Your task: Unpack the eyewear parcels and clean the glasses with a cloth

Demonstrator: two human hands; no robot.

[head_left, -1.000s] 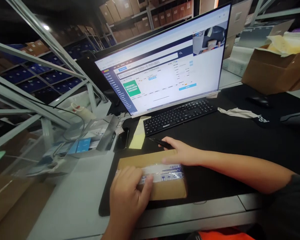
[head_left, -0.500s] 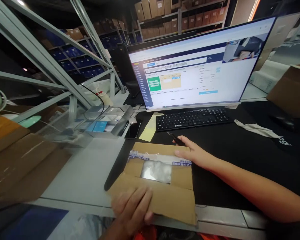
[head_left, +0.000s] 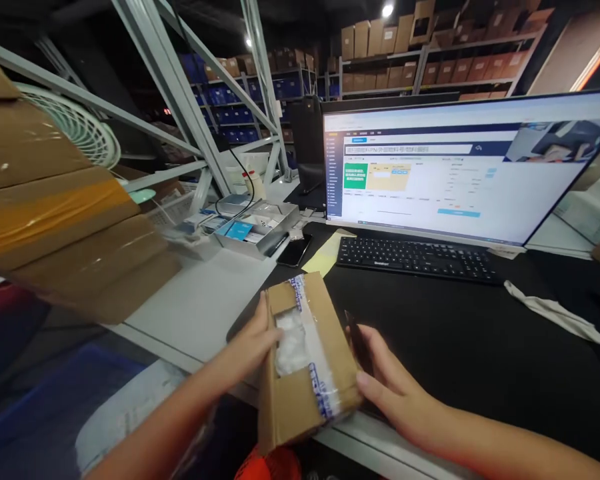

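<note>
The cardboard box (head_left: 307,373) is tilted up at the near edge of the desk (head_left: 205,300), in front of the keyboard, with its near end hanging past the edge. Part of its top is torn open on something white and crinkled, and clear tape with blue print runs along its top. Far left, a large brown carton (head_left: 65,207) with yellow tape fills that side, with a white fan (head_left: 77,127) behind it and a blue bin (head_left: 40,407) below. Further in, a metal tray (head_left: 273,230) of small packets sits on the grey desk, a dark phone (head_left: 294,252) just beside it and a yellow sheet (head_left: 325,257) next to that. The left hand (head_left: 253,343) is closed on the box's left side, thumb at the rim of the opening. The right hand (head_left: 387,387) presses its fingers flat against the box's right side, so the 2 hands clamp the box between them. A slim dark thing (head_left: 357,340) stands at the right fingers; it is too blurred to identify. Beyond lie a black mat (head_left: 480,347), a black keyboard (head_left: 415,257) and a wide lit monitor (head_left: 460,173). A pale cloth (head_left: 550,310) trails off to the right.
</note>
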